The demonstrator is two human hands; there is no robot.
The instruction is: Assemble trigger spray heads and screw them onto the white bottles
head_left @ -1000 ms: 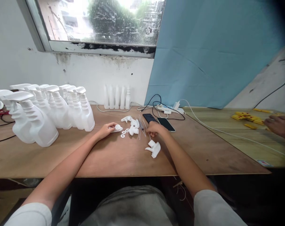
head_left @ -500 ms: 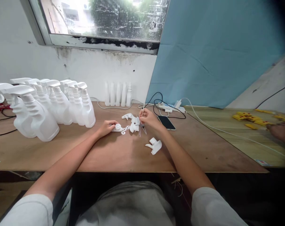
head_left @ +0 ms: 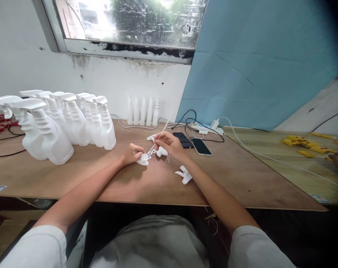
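Now the left hand (head_left: pixel 133 153) grips a white spray head (head_left: pixel 142 161) above the desk (head_left: pixel 152 188), while the right hand (head_left: pixel 169 143) pinches a thin tube (head_left: pixel 166 126) slanting down toward it; contact is unclear. A second spray head (head_left: pixel 185 175) lies beside the right forearm (head_left: pixel 213 191), and bottles (head_left: pixel 57 143) stand at left.

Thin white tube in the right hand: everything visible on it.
The tube is thin, whitish, looks like plastic and roughly straight, with no markings discernible. It is pinched between the thumb and fingers of the right hand, tilted, upper end slanting up and right. The lower end points down-left toward the white spray head at the left hand; whether they touch is too small to tell.
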